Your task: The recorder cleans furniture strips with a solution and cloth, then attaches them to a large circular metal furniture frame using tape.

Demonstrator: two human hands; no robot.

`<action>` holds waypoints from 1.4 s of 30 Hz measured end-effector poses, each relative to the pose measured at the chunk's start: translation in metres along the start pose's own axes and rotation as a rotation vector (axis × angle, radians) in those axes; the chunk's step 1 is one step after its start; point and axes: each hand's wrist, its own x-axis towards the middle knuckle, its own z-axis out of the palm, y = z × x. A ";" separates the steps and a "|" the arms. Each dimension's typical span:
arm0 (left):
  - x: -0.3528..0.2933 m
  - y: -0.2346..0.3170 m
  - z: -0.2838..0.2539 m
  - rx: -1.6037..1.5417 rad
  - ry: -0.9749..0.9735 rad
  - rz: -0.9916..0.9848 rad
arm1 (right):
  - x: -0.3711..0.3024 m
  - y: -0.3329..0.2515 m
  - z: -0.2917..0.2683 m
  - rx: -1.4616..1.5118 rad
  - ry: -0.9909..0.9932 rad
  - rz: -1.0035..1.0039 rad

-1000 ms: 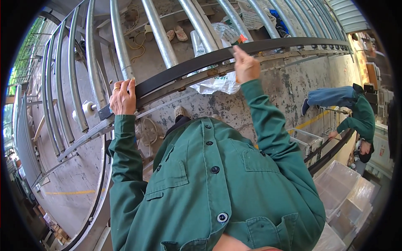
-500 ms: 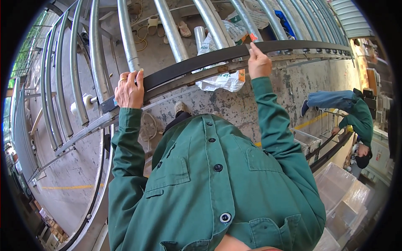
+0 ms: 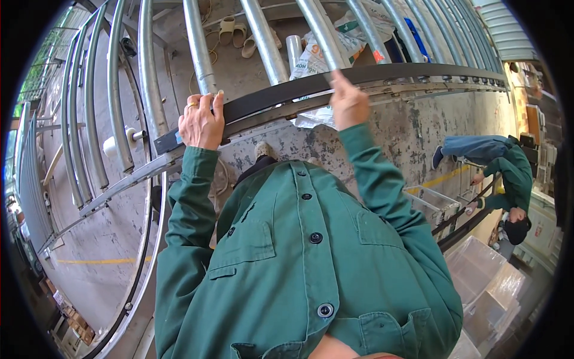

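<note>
A long black strip (image 3: 359, 81) lies along a metal rail (image 3: 418, 93) in front of my chest, curving off to the right. My left hand (image 3: 202, 122) grips the strip's left end, fingers curled over its top edge, a ring on one finger. My right hand (image 3: 348, 103) rests further right on the strip, one finger stretched up against it. Both sleeves and my jacket (image 3: 299, 257) are green.
Several galvanised steel tubes (image 3: 197, 42) run away above the rail, more curve down the left side. Below lie a stained concrete floor, a pair of sandals (image 3: 234, 31) and a printed sack (image 3: 317, 57). At right another person in green (image 3: 508, 179) bends over; clear plastic boxes (image 3: 484, 281) sit lower right.
The view has tilted, so rail and strip sit lower in the picture. My left hand stays on the strip's end; my right hand has shifted slightly left along it.
</note>
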 end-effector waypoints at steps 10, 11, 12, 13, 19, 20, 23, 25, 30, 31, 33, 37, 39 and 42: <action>0.008 -0.051 -0.024 -0.368 -0.099 -0.005 | -0.003 -0.006 0.004 -0.118 0.033 0.100; 0.010 -0.066 -0.028 -0.377 -0.098 -0.029 | -0.005 -0.002 0.007 -0.124 0.075 0.070; 0.010 -0.085 -0.029 -0.316 -0.096 -0.065 | -0.010 -0.012 0.015 -0.040 0.108 -0.039; 0.008 -0.106 -0.027 -0.256 -0.095 -0.105 | -0.018 -0.037 0.016 -0.123 -0.021 -0.037; -0.003 -0.134 -0.003 -0.399 -0.021 -0.088 | -0.060 -0.093 0.060 -0.007 -0.103 -0.203; -0.006 -0.130 -0.004 -0.307 -0.014 -0.071 | -0.056 -0.086 0.055 0.024 -0.099 -0.160; -0.007 -0.119 -0.010 -0.274 -0.039 -0.049 | -0.041 -0.064 0.037 0.003 -0.022 -0.039; -0.005 -0.112 -0.014 -0.260 -0.072 -0.063 | -0.048 -0.078 0.036 -0.050 -0.064 -0.056; -0.007 -0.116 -0.010 -0.276 -0.085 -0.100 | -0.093 -0.139 0.079 0.053 -0.293 -0.256; -0.006 -0.117 -0.011 -0.280 -0.073 -0.077 | -0.093 -0.139 0.080 0.053 -0.291 -0.256; -0.005 -0.116 -0.015 -0.350 -0.066 -0.077 | -0.091 -0.135 0.079 0.346 -0.376 -0.371; -0.001 -0.097 -0.037 -0.294 0.137 0.302 | -0.082 -0.102 0.037 0.848 -0.717 0.330; -0.001 -0.075 -0.038 -0.345 0.026 0.469 | -0.073 -0.078 0.017 0.839 -0.701 0.439; -0.001 -0.049 -0.029 -0.322 -0.121 0.538 | -0.064 -0.049 -0.009 0.913 -0.675 0.462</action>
